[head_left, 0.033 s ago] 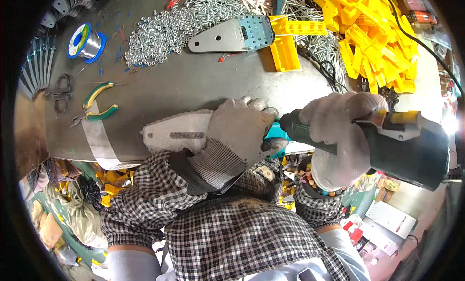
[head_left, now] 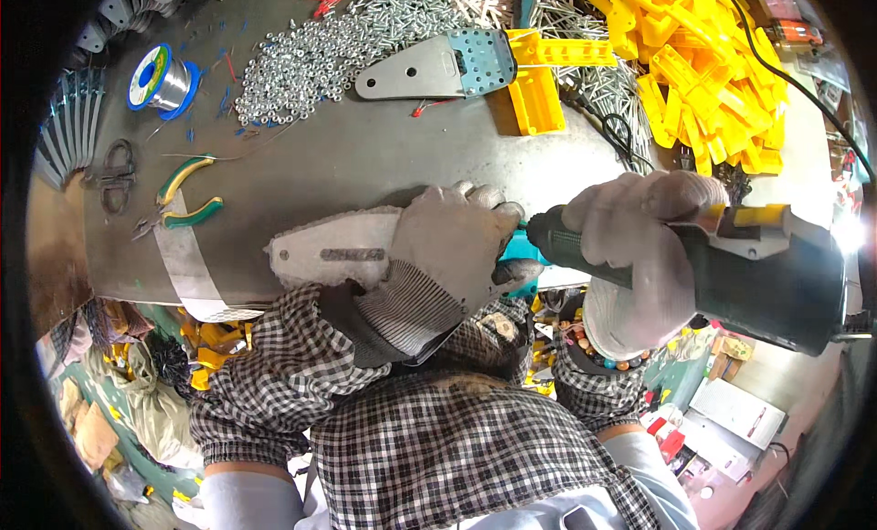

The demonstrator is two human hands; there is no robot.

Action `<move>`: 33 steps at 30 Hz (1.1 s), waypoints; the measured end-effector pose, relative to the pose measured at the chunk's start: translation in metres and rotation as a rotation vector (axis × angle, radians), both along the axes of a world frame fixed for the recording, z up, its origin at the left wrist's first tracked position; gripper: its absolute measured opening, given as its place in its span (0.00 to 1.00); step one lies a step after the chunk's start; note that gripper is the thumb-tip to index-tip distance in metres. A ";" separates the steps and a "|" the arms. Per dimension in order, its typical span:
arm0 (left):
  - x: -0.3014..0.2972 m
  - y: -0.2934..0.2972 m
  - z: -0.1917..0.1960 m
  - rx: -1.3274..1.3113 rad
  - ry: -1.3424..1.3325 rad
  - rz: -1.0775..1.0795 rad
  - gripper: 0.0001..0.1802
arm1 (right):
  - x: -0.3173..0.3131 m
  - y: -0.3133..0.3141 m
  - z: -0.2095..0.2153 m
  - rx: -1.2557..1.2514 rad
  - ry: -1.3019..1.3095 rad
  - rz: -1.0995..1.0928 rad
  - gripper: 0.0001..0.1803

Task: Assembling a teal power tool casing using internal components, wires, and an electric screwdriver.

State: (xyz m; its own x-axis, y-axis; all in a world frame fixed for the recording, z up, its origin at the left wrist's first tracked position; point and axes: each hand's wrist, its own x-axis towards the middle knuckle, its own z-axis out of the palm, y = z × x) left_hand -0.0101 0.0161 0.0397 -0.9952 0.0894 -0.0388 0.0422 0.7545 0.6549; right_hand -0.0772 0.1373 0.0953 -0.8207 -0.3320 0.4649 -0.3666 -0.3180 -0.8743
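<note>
My left hand (head_left: 452, 247), in a grey work glove, is closed around a flat tapered grey plate (head_left: 320, 242) with a slot and a small hole. A teal piece (head_left: 522, 249) shows at the plate's right end, between my fingers. My right hand (head_left: 639, 247), also gloved, is wrapped round a dark cylindrical power screwdriver (head_left: 772, 288) held sideways. The screwdriver's ribbed nose points left and meets the teal piece; its tip is hidden there. Both hands are at the table's near edge.
A similar grey plate with a perforated blue end (head_left: 438, 66) lies beyond my hands. Behind it are piled nuts and screws (head_left: 301, 68) and yellow plastic parts (head_left: 713, 73). Green-handled pliers (head_left: 190, 210), dark scissors (head_left: 116, 175) and a solder wire spool (head_left: 164, 82) lie left.
The screwdriver and my right hand have shifted very slightly, with the tool's rear end a little higher. My left hand and the plate look the same.
</note>
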 end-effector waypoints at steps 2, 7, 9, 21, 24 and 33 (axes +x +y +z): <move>0.002 0.000 -0.005 -0.017 0.026 0.013 0.28 | 0.003 -0.003 0.006 0.118 0.059 -0.010 0.09; -0.009 -0.006 0.005 -0.123 -0.144 -0.134 0.24 | -0.017 0.016 0.019 0.356 -0.215 0.320 0.15; -0.003 -0.003 -0.013 0.063 -0.122 -0.093 0.26 | -0.040 0.018 0.025 0.588 0.126 0.244 0.21; 0.035 -0.049 -0.012 -0.407 0.170 -0.132 0.45 | -0.113 0.200 -0.016 1.156 0.304 -0.583 0.23; 0.017 -0.066 0.000 -0.280 0.077 -0.270 0.39 | -0.121 0.221 -0.060 1.507 0.134 -0.668 0.29; -0.032 -0.093 0.005 0.400 -0.452 -0.297 0.37 | -0.103 0.217 -0.102 1.534 0.462 -0.774 0.31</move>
